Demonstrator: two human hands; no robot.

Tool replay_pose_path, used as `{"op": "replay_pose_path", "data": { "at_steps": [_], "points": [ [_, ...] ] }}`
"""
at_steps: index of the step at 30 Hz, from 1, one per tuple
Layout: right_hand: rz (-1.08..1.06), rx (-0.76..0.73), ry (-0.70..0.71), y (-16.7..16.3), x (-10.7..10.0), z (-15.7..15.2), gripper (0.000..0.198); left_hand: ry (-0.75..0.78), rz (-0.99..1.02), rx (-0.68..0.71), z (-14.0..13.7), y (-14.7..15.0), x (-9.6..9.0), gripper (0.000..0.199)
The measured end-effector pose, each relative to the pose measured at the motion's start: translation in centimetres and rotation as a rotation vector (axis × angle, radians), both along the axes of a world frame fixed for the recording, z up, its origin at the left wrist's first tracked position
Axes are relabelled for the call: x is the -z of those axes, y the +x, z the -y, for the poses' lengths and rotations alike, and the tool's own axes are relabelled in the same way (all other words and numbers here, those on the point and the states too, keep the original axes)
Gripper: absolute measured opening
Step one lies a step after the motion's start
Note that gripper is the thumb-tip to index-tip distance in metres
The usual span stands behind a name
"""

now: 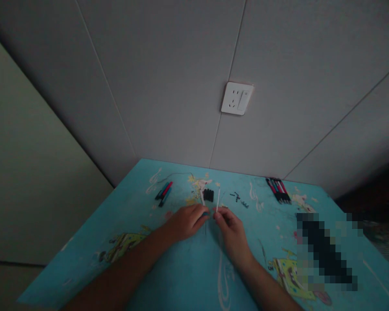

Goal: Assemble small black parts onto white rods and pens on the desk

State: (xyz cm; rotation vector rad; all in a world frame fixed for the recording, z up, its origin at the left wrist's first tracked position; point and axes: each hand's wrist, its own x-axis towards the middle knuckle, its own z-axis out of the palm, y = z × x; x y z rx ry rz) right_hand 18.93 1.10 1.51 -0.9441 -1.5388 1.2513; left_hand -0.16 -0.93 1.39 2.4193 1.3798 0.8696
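Note:
My right hand (230,226) pinches a thin white pen refill (218,200), which stands nearly upright above the fingertips. Close by on the left, my left hand (192,220) is closed, its thumb and fingers together. A small bluish bit shows at its fingertips, too dim to name. Just beyond that hand lie white sticks (202,197) and a row of short black pieces (208,195). Small dark parts (236,197) are scattered beyond my right hand. Several coloured pen barrels (164,193), blue and red, rest to the left.
A row of pens (278,191) in pink, blue and black lies at the back right of the blue cartoon-printed table (168,276). A dark, pixelated long shape (327,250) is on the right. The grey wall with a socket (237,98) borders the back edge.

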Motion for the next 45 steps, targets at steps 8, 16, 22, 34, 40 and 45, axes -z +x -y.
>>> {"op": "replay_pose_path", "data": {
  "at_steps": [8, 16, 22, 34, 40, 45],
  "points": [
    [-0.033, 0.039, -0.01, -0.6, 0.7, 0.3, 0.019, 0.011, -0.116, -0.002, 0.2, 0.1, 0.0, 0.021],
    [0.044, 0.007, 0.113, -0.6, -0.1, 0.8, 0.015, 0.05, -0.123, 0.051, -0.2, 0.0, 0.8, 0.023],
    [0.074, 0.027, 0.163, -0.2, -0.2, 0.4, 0.017, 0.066, -0.149, -0.039, -0.3, -0.3, 0.9, 0.024],
    [0.023, 0.133, 0.114, 1.0, -0.3, -0.4, 0.019, 0.016, -0.189, -0.112, -0.4, -0.4, 0.4, 0.023],
    [0.137, 0.057, 0.105, 0.9, 0.0, -0.5, 0.019, 0.025, -0.164, -0.066, -0.4, -0.4, 0.5, 0.024],
    [0.263, 0.007, 0.133, 1.0, 0.2, -0.9, 0.015, 0.03, -0.287, -0.065, -0.5, -0.6, 0.8, 0.023]
  ]
}}
